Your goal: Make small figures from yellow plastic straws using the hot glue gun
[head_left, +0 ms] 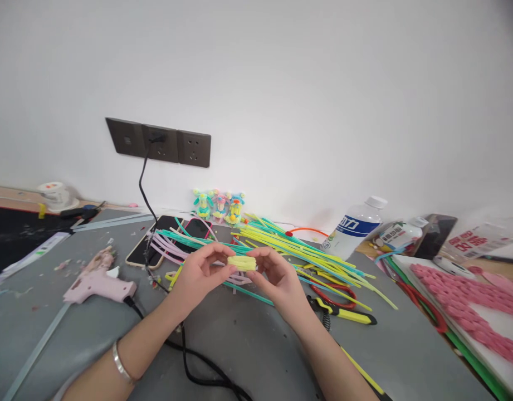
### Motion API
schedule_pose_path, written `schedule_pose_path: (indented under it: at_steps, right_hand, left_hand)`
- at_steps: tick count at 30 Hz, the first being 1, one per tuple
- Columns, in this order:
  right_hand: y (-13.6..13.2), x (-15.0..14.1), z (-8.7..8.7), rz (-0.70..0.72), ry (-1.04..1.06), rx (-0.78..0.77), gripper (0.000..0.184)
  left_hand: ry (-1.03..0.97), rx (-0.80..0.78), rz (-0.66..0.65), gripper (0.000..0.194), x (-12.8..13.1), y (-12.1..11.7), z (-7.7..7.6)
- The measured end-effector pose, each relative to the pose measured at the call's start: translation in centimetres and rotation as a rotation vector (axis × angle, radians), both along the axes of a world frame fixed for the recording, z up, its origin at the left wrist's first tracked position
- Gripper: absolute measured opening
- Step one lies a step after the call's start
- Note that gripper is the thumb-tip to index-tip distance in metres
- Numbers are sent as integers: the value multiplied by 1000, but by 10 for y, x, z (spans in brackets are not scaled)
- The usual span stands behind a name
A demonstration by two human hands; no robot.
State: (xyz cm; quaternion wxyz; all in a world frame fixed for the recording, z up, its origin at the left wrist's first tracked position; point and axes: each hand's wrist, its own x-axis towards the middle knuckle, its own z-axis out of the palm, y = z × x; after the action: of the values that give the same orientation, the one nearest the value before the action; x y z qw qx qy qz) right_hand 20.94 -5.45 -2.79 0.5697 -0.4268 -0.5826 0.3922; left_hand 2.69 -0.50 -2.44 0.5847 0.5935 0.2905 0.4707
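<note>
Between the fingertips of both hands is a small pale-yellow bundle of folded pipe cleaner (242,263), held level above the table. My left hand (204,270) pinches its left end with thumb and fingers. At the other end, the thumb and fingers of my right hand (277,275) close on it. Behind and beneath the hands lie many loose pipe cleaners (306,250) in yellow, teal and lilac. A pair of pliers (343,313) with yellow-and-black handles rests just right of my right hand.
A pink glue gun (99,284) lies at left, its black cord (198,356) crossing the table. Phones (145,245) lie behind. Three small fuzzy figures (220,207) stand by the wall. A bottle (356,225) and pink braided piece (460,301) are at right.
</note>
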Motion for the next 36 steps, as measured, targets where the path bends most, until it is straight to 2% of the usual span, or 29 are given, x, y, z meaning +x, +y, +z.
schedule_pose_path:
  at_steps: [6, 13, 21, 27, 36]
  right_hand:
    - [0, 2, 1, -35, -54, -3, 17]
    - [-1, 3, 4, -31, -91, -14, 15]
    - [0, 1, 6, 2, -99, -34, 20]
    - [2, -3, 3, 87, -72, -136, 21]
    - [0, -6, 4, 76, -179, -19, 7]
  left_hand:
    - [126, 109, 3, 15, -1, -1, 1]
    - [149, 259, 24, 11, -1, -4, 3]
    - [207, 290, 66, 7, 0, -7, 4]
    - [229, 297, 103, 21, 1, -6, 0]
    - [238, 416, 86, 25, 1, -9, 7]
